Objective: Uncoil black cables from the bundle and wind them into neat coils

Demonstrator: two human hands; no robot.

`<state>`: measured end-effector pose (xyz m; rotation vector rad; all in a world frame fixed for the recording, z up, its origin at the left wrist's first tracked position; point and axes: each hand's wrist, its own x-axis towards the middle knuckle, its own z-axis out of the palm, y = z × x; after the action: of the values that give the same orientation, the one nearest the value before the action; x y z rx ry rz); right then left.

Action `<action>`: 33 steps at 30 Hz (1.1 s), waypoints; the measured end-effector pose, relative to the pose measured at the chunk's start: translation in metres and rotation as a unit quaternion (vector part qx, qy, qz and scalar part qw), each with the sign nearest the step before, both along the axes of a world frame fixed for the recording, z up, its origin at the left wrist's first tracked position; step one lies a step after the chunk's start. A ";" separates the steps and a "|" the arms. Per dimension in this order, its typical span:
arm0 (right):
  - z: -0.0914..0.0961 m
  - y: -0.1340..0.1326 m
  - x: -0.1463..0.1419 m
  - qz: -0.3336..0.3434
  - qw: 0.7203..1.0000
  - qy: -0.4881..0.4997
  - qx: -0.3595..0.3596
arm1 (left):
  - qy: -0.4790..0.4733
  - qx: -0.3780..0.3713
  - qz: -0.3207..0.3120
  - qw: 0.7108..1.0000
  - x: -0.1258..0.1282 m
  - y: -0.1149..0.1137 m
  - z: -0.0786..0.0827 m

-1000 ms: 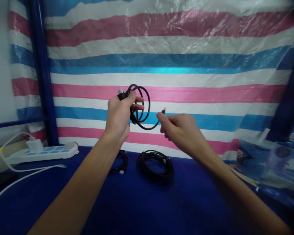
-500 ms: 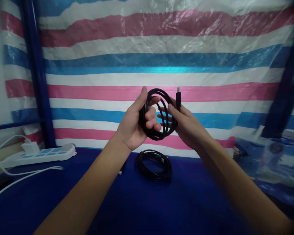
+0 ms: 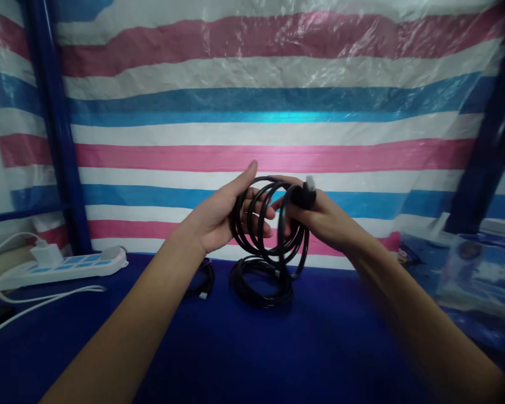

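Note:
A coiled black cable [image 3: 258, 216] hangs in the air between my two hands, its loops spread apart. My left hand [image 3: 221, 216] holds the coil's left side, thumb up and fingers curled through the loops. Its connector [image 3: 306, 193], black with a light metal tip, is pinched in my right hand [image 3: 315, 216] at the coil's upper right. Below, a second coiled black cable [image 3: 261, 300] lies on the blue table [image 3: 303, 353]. Beside my left forearm lies another black cable [image 3: 210, 278] with a light plug tip, partly hidden by the arm.
A white power strip [image 3: 76, 269] with a plugged-in charger [image 3: 46, 253] and white cords lies at the left. Transparent plastic containers [image 3: 480, 275] stand at the right. Striped plastic sheeting [image 3: 278, 157] hangs behind the table, between dark blue posts.
The held coil has come lower and its loops have fanned out. My right hand has shifted onto the connector, which now tilts toward me. More of the cable by my left forearm shows.

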<state>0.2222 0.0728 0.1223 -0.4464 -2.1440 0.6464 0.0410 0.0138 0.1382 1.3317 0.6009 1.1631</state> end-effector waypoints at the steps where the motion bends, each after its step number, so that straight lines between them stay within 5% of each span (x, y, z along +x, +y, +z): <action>1: 0.000 -0.002 -0.001 -0.046 0.997 -0.010 0.064 | 0.002 -0.012 0.002 1.000 0.001 0.001 -0.002; 5: -0.001 -0.010 -0.008 -0.188 0.931 -0.059 0.306 | 0.009 -0.034 -0.001 0.999 0.012 0.000 -0.009; 8: -0.002 -0.014 -0.011 -0.213 0.910 -0.066 0.350 | 0.044 -0.015 -0.043 0.998 0.016 -0.007 -0.009; 12: 0.003 -0.021 -0.011 -0.203 0.938 -0.015 0.281 | 0.084 0.056 -0.145 0.984 0.016 -0.017 -0.009; 18: 0.014 -0.023 0.002 -0.106 0.992 0.057 0.044 | 0.172 0.117 -0.234 0.950 0.019 -0.020 -0.012; 20: 0.014 -0.021 0.007 -0.049 0.995 0.083 -0.038 | 0.142 0.127 -0.196 0.962 0.019 -0.016 -0.012; 23: 0.012 -0.020 0.007 0.008 0.982 0.125 -0.138 | 0.035 0.121 -0.047 0.991 0.018 -0.001 -0.017; 29: 0.004 -0.015 -0.020 -0.085 0.969 0.161 -0.168 | -0.072 0.146 0.233 0.959 0.020 0.031 -0.031; 33: 0.001 -0.009 -0.028 -0.057 0.922 0.294 -0.246 | -0.182 0.156 0.227 0.944 0.028 0.027 -0.029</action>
<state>0.1938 0.0638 0.1231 -0.5540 -1.3686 1.0994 0.0692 0.0412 0.1093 1.2206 0.4740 1.8996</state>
